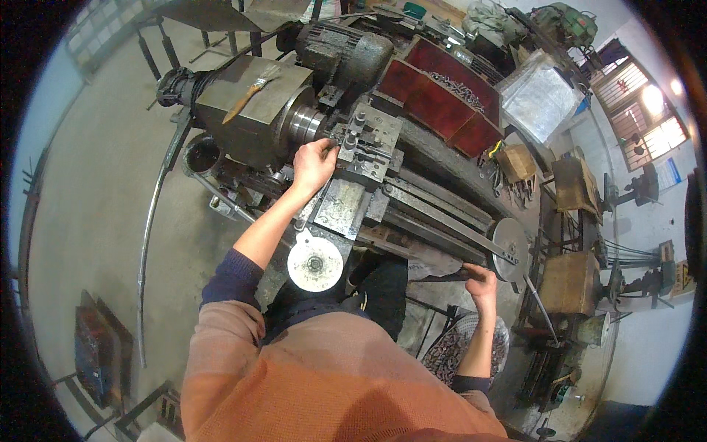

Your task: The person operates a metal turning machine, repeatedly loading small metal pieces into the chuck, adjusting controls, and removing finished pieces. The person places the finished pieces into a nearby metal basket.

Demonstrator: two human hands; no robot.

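A small metal lathe stands before me. My left hand (315,163) is closed, its fingertips pinched beside the shiny spindle nose (305,124) and the tool post (352,140); whatever is between them is hidden. Below it lies the flat cross slide (340,208), with a round pale handwheel (315,263) at its near end. My right hand (482,287) is at the front edge of the lathe bed, left of a large grey disc (509,249). Its fingers are bent together at the end of a dark bar, and I cannot make out what they grip.
A wooden-handled brush (250,94) lies on the headstock (247,110). Behind the bed is a red tray (434,96) holding small metal parts. An electric motor (345,55) sits at the back. Hand tools (519,188) lie to the right. A patterned stool seat (471,342) is beside me.
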